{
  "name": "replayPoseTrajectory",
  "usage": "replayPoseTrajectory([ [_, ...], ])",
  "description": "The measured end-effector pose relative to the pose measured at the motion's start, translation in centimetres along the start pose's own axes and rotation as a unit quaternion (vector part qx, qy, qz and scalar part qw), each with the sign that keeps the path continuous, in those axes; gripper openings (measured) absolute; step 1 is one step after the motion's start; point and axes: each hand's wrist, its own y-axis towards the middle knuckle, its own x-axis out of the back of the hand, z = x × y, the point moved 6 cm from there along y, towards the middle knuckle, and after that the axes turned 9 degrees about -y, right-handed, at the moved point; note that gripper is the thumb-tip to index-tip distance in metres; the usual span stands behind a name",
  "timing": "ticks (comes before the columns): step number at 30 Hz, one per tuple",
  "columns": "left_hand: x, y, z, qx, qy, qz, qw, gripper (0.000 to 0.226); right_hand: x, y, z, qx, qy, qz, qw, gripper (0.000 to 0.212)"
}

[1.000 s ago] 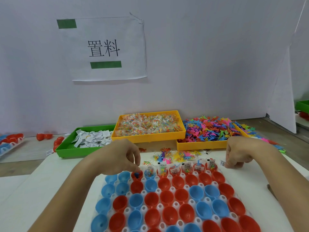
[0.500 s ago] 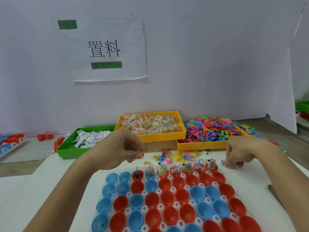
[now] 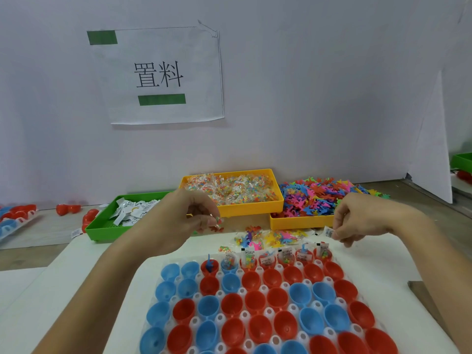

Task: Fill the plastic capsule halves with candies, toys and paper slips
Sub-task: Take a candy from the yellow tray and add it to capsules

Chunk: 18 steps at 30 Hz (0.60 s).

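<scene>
Starting at the far left, loose red capsule halves (image 3: 68, 209) lay on the worktop (image 3: 38, 297) beside a green tray (image 3: 102, 227) of paper slips (image 3: 132, 210). The left hand (image 3: 184, 221) hovered above the near edge of that tray, its grip pinching a few small toys (image 3: 219, 224) between thumb and fingertips, clear of the capsules below. Behind it sat a yellow tray (image 3: 251, 209) heaped with wrapped candies (image 3: 229, 187), and next to that a second yellow tray (image 3: 298, 222) piled with bright toy figures (image 3: 314, 195). A small scatter of toys and candy packets (image 3: 268, 237) lay on the white board just past the holder. The clear holder (image 3: 245, 315) carried red and blue capsule halves (image 3: 255, 300); most of the far row already held fillings, while the nearer rows were bare cups. At the right, the right hand (image 3: 357, 221) hung over the holder's far corner, its grip pinching a paper slip (image 3: 329, 232).
</scene>
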Motion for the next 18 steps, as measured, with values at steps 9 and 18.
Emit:
replayPoseTrajectory([
  [9,-1.1,-0.5,1.8,0.087,0.048,0.124,0.987,0.013,0.6,-0.4,1.8,0.066,0.009,-0.062,0.996,0.018],
  [18,-1.8,-0.5,2.1,0.093,0.126,0.138,0.978,0.021,2.5,-2.1,5.6,0.176,0.073,-0.166,0.968,0.013],
])
